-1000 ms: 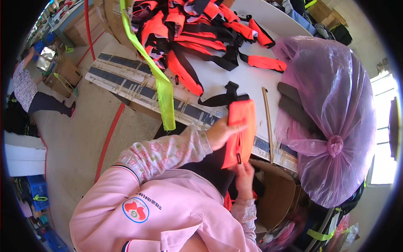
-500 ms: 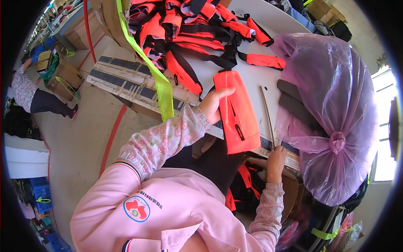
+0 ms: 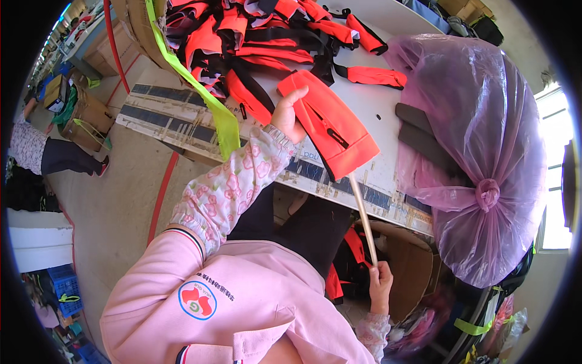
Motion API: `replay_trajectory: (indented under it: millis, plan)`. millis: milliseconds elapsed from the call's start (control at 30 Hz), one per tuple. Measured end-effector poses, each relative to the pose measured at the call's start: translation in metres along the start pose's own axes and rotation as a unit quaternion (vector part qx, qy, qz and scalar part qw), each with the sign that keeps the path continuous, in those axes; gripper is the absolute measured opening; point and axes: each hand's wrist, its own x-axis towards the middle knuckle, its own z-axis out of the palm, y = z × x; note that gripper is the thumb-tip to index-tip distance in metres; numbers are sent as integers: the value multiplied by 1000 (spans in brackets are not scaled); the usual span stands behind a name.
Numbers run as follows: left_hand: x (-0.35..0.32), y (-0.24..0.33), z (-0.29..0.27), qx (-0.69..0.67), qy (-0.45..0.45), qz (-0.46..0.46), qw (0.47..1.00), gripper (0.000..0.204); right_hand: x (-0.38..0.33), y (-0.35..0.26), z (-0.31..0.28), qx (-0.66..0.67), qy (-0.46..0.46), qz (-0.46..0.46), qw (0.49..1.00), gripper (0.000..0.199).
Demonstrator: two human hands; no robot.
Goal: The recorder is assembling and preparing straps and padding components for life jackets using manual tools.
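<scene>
My left hand [image 3: 288, 117] is closed round the upper left side of a bright orange zippered pouch [image 3: 344, 121], its thumb lying on the front. The pouch tilts over the table's near edge, and a black zipper with a dark pull [image 3: 337, 138] runs along it. Low on the right, my right hand [image 3: 381, 284] grips the bottom of a thin, pale stick [image 3: 365, 223]. The stick's upper end meets the pouch's lower edge; whether it goes inside I cannot tell. Behind, a heap of similar orange and black pouches [image 3: 276, 51] covers the far part of the white table [image 3: 364, 106].
A large tied purple plastic bag [image 3: 479, 139] bulges on the right, beside dark grey strips [image 3: 424, 136]. A yellow-green strap [image 3: 227, 133] hangs at the heap's left. Below the table stands an open cardboard box [image 3: 403, 279]. Another person [image 3: 54, 148] is at far left.
The stick has come off the table with my right hand, which has dropped lower. Its upper end now meets the pouch. My left hand has raised and tilted the pouch.
</scene>
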Motion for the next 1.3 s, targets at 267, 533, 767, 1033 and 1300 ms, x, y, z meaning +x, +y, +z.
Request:
replay_trajectory:
  millis: [267,533,767,1033,1300]
  plan:
    - [-5,-3,-4,10,-16,-10,1000,27,-2,-3,11,87,-125,16,988,43]
    - [-30,-19,5,91,-22,-120,988,29,12,-15,12,98,-194,48,975,42]
    - [-66,-61,1,164,-66,-162,971,29,38,-38,55,129,-207,23,970,48]
    - [-84,-66,14,188,-84,-89,975,19,37,-58,97,246,-234,27,940,50]
    - [-93,-76,37,193,-97,-66,974,28,25,-37,61,217,-142,-22,965,48]
